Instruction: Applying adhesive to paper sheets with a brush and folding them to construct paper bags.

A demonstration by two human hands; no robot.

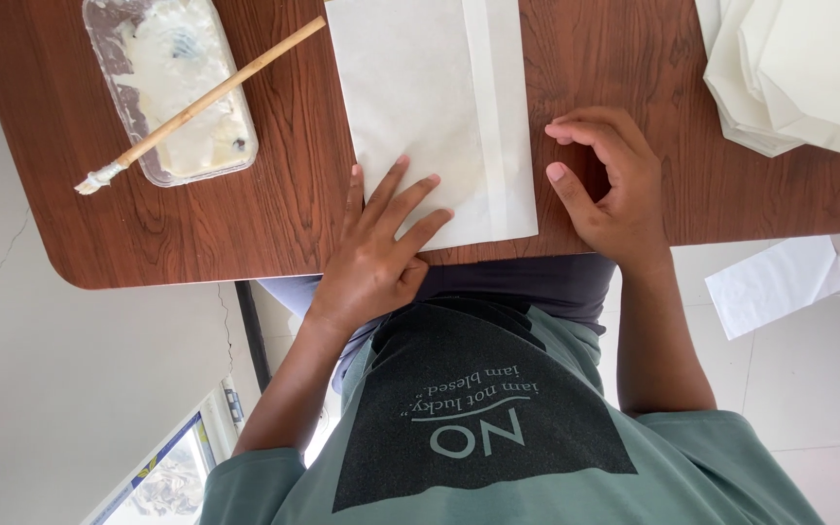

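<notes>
A white folded paper sheet (430, 107) lies on the brown wooden table (274, 204), with a narrow folded strip running down its right side. My left hand (381, 248) rests flat on the sheet's near left corner, fingers spread, holding nothing. My right hand (607, 185) sits on the table just right of the sheet's edge. Its fingers are loosely curled and apart, with nothing in them.
A clear plastic tray of white paste (138, 146) stands at the table's far left, with a wooden-handled brush (201, 97) lying across it. A stack of white folded papers (799, 68) is at the far right. Another white paper (770, 284) lies on the floor.
</notes>
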